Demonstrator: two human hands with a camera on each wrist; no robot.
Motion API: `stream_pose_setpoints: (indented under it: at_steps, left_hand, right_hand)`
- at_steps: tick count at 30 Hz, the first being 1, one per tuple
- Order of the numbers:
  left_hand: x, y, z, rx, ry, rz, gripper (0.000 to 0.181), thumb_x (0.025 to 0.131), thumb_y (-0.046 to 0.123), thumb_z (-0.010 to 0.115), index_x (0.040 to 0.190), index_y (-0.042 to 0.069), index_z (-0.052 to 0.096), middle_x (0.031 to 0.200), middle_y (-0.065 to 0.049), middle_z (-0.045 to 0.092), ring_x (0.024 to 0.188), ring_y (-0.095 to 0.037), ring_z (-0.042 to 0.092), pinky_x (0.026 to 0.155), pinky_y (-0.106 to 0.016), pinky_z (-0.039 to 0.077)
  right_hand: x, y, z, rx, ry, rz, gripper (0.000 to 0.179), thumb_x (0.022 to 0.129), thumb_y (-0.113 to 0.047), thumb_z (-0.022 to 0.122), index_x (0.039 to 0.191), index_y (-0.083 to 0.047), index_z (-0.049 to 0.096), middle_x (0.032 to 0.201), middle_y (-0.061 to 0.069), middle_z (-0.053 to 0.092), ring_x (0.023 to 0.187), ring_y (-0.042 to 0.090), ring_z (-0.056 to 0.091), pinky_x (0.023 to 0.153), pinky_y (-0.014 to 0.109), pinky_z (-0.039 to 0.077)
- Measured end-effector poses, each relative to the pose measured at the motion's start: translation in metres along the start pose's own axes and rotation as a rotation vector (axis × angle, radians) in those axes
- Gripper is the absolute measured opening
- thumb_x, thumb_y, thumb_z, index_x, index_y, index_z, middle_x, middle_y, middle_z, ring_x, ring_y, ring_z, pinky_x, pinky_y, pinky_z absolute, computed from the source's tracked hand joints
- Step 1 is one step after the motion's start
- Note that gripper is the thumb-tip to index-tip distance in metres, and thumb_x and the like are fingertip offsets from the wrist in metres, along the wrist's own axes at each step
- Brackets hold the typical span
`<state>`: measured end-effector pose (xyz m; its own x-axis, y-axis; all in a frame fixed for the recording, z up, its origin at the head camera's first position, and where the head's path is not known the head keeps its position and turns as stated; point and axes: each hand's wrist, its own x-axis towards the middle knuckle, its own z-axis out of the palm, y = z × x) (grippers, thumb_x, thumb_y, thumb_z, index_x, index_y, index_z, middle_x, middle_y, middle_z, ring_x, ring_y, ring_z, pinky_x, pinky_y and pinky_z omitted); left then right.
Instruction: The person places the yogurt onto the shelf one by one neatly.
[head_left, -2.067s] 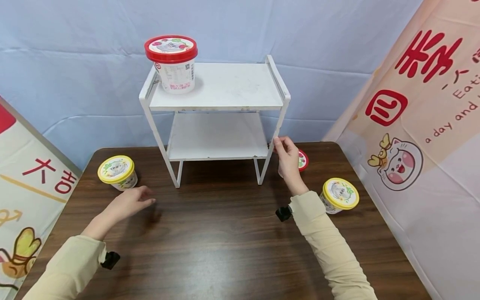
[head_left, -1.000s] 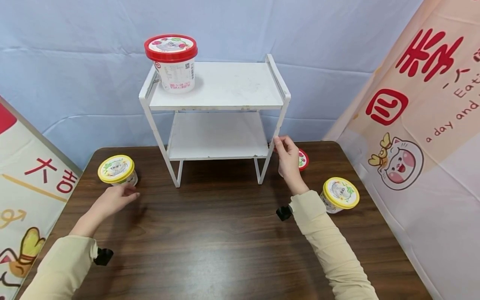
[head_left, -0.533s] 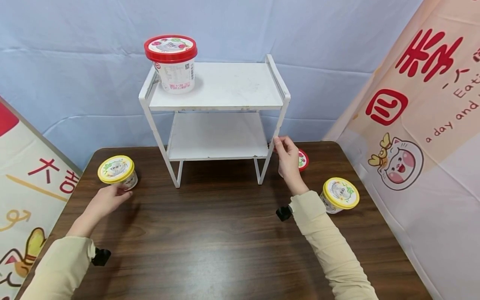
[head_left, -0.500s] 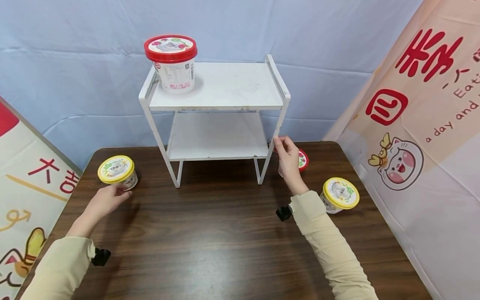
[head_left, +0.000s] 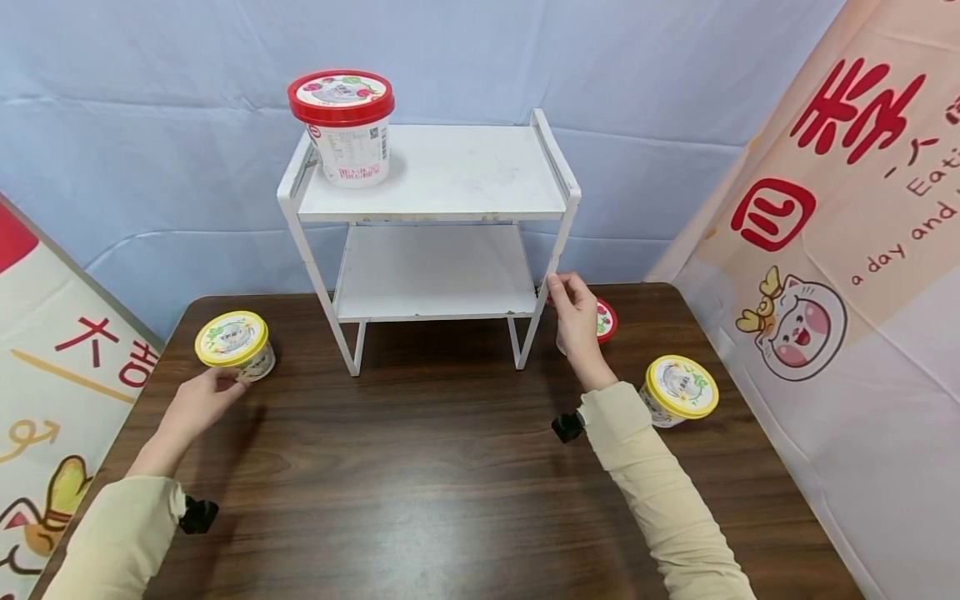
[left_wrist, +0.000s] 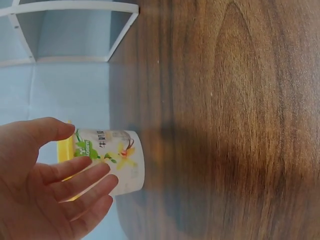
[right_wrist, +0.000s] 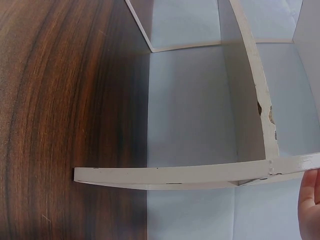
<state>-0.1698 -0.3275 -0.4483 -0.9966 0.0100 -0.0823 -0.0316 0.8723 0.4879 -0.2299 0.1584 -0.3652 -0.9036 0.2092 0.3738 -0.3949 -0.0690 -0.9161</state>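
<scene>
In the head view, my left hand (head_left: pixel 197 407) is just in front of a small yellow-lidded ice cream tub (head_left: pixel 255 363) at the table's left. The left wrist view has its loosely bent fingers (left_wrist: pixel 82 192) spread before the same tub (left_wrist: pixel 131 162); whether they touch it I cannot tell. My right hand (head_left: pixel 576 329) pinches the right front leg of a white two-tier shelf (head_left: pixel 442 271). Only part of that hand (right_wrist: pixel 310 205) enters the right wrist view, against the leg (right_wrist: pixel 200 172). Behind it, a red-lidded tub (head_left: pixel 606 320) is partly hidden.
A large red-lidded tub (head_left: pixel 352 150) stands on the shelf's top tier, at the left. Another yellow-lidded tub (head_left: pixel 681 387) sits right of my right forearm. The dark wooden table (head_left: pixel 435 475) ends at blue cloth (head_left: pixel 637 108) behind, with printed panels at both sides.
My left hand has moved left, then slightly back toward me, beside the left yellow-lidded tub. The right hand stays at the shelf leg, and the tubs have not moved.
</scene>
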Motion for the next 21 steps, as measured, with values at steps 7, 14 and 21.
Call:
stream_pose_setpoints:
  at_steps: [7,14,21]
  left_hand:
    - [0.002,-0.010,0.001,-0.027,0.021,-0.047,0.053,0.092,0.031,0.048,0.116,-0.016,0.044,0.108,-0.035,0.053,0.098,-0.047,0.051,0.074,-0.052,0.044]
    - [0.003,-0.018,0.001,-0.039,0.011,-0.106,0.064,0.092,0.035,0.047,0.119,-0.022,0.036,0.109,-0.038,0.049,0.098,-0.050,0.048,0.076,-0.055,0.042]
    - [0.006,-0.025,0.002,-0.116,-0.011,-0.162,0.073,0.092,0.039,0.046,0.123,-0.024,0.027,0.112,-0.039,0.042,0.101,-0.051,0.044,0.078,-0.055,0.041]
  right_hand:
    - [0.006,0.018,-0.006,0.018,0.004,-0.003,0.017,0.091,-0.001,0.050,0.083,0.013,0.053,0.074,-0.002,0.059,0.071,0.011,0.051,0.069,0.023,0.044]
    - [0.006,0.020,-0.005,0.013,0.007,-0.025,0.015,0.092,-0.004,0.052,0.080,0.004,0.057,0.073,-0.004,0.059,0.070,0.009,0.052,0.068,0.022,0.045]
    - [0.006,0.021,-0.006,0.004,0.005,-0.033,0.018,0.092,-0.003,0.051,0.077,-0.011,0.058,0.073,-0.004,0.058,0.069,0.008,0.052,0.068,0.022,0.045]
